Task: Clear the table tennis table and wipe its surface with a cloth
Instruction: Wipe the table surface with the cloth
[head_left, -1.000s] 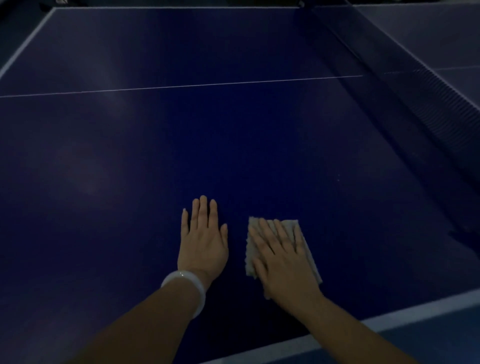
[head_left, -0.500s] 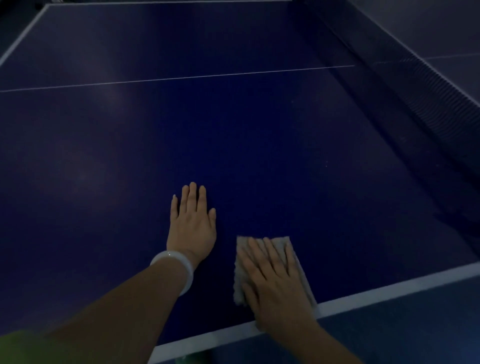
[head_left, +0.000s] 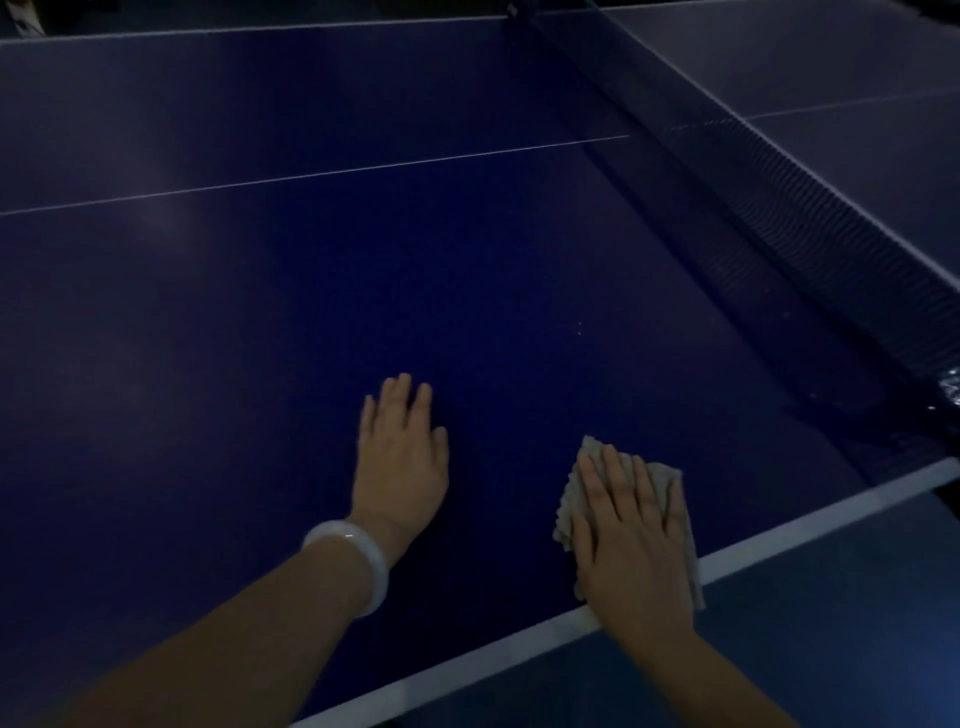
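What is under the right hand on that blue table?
A folded beige cloth lies under the right hand, pressed flat on the table near its white edge. The cloth's middle is covered by the hand.

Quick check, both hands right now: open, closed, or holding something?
Left hand: open, flat on the table, holding nothing.
Right hand: open, straight fingers pressing the cloth onto the table.
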